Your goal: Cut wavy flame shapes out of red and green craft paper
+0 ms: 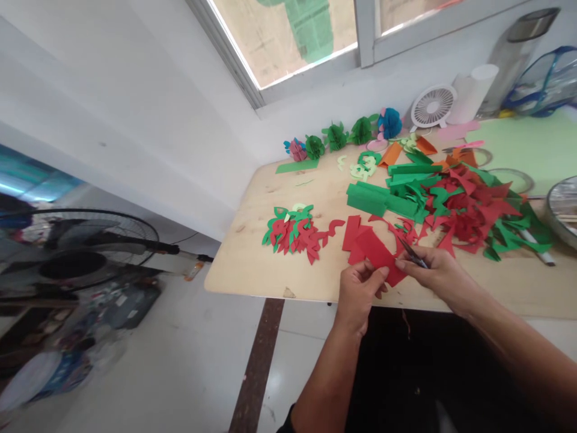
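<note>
Near the table's front edge, my left hand pinches a red paper piece between thumb and fingers. Scissors are in my right hand, whose fingers also reach the right edge of that red paper. More red paper lies just behind my left hand. To the left sits a small pile of red and green cutouts. Folded green paper lies behind the red sheets. A large heap of red scraps, mixed with green ones, spreads to the right.
Honeycomb paper figures line the wall beside a small white fan. A tape roll, a marker and a bowl are at the right. A floor fan stands left of the table.
</note>
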